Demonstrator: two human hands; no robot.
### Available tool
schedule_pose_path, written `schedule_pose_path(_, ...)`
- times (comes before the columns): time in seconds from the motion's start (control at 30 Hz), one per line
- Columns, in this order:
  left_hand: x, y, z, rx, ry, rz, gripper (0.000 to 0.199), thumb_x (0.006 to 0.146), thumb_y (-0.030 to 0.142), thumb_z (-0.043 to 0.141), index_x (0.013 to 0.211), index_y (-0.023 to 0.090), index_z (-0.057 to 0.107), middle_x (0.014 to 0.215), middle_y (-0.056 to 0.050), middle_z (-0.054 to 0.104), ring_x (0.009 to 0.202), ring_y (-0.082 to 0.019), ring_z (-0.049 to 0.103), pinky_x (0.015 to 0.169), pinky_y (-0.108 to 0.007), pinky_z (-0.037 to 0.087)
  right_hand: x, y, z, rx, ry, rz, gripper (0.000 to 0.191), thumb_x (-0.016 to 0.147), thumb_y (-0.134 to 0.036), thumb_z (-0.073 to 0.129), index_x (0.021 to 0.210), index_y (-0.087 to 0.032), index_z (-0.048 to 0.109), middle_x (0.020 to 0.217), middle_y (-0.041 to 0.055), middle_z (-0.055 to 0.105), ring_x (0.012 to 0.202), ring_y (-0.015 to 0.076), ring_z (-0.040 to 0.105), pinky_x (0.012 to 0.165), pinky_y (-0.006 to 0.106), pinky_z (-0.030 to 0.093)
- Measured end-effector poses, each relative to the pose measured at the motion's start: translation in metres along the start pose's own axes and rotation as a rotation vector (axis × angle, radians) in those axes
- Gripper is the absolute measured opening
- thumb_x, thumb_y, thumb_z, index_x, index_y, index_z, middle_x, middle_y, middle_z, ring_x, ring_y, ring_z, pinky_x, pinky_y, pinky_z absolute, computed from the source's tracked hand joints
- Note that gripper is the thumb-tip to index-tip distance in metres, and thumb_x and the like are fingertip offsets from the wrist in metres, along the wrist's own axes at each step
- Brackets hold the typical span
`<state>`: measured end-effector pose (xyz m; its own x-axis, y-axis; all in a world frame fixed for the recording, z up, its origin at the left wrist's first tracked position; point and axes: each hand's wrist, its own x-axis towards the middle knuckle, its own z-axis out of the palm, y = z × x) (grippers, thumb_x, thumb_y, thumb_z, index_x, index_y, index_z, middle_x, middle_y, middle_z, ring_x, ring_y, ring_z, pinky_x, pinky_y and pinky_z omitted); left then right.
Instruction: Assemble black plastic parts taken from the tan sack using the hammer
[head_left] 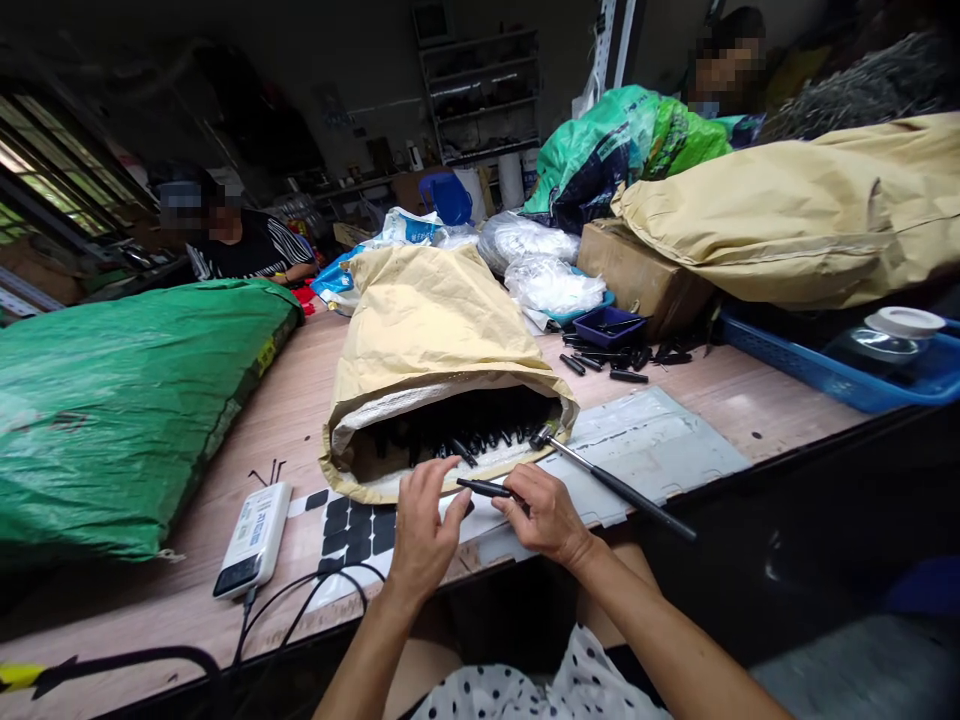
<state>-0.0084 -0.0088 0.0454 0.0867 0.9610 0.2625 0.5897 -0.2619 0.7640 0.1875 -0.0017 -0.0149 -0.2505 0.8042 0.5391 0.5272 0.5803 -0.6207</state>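
Note:
My right hand (pixel 541 512) pinches a slim black pen-like piece (pixel 484 487) by one end, and its other end points left. Beside that free end is my left hand (pixel 427 525), thumb and fingers apart, with nothing in it that I can see. Just beyond both hands lies a tan paper sack (pixel 442 310), its wide mouth facing me. Several similar black pieces (pixel 465 452) show inside the mouth. A hammer (pixel 622 497) with a black grip rests to the right, its metal head by the sack's lip and its handle sticking out past the table edge.
On the left are a green woven sack (pixel 135 400) and a white power bank (pixel 253 540) with black cables. Loose black pieces (pixel 600 362) lie near a purple tray (pixel 609 326). A blue basket (pixel 847 375) stands right. Two other people sit across the room.

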Motion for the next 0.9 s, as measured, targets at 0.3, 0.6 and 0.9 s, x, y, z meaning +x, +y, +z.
schedule_pose_path(0.3, 0.014, 0.018, -0.003, 0.560, -0.463, 0.301, 0.026, 0.089, 0.013, 0.063, 0.112, 0.025, 0.070, 0.100, -0.005, 0.071, 0.107, -0.028, 0.054, 0.095, -0.046, 0.031, -0.001, -0.004, -0.004, 0.047, -0.083, -0.060, 0.008, 0.093, -0.029, 0.057, 0.088, -0.022, 0.057, 0.078, 0.0026, 0.055, 0.076, 0.0189, 0.050, 0.069, 0.032, 0.037)
schedule_pose_path(0.6, 0.003, 0.008, 0.010, 0.588, -0.435, 0.288, 0.017, 0.090, 0.007, 0.054, 0.095, 0.019, 0.066, 0.092, -0.006, 0.064, 0.093, -0.024, 0.053, 0.083, -0.037, 0.035, 0.001, 0.000, -0.002, 0.060, -0.136, -0.109, 0.020, 0.096, -0.028, 0.052, 0.078, -0.022, 0.053, 0.075, 0.0022, 0.054, 0.074, 0.0177, 0.047, 0.069, 0.031, 0.036)
schedule_pose_path(0.9, -0.001, 0.005, 0.018, 0.395, -0.379, 0.289, 0.021, 0.091, 0.006, 0.048, 0.090, 0.018, 0.065, 0.087, -0.005, 0.061, 0.089, -0.022, 0.051, 0.080, -0.035, 0.040, 0.000, 0.002, -0.006, 0.228, -0.104, -0.118, 0.016, 0.096, -0.028, 0.052, 0.081, -0.021, 0.054, 0.074, 0.0012, 0.052, 0.071, 0.0162, 0.046, 0.067, 0.030, 0.035)
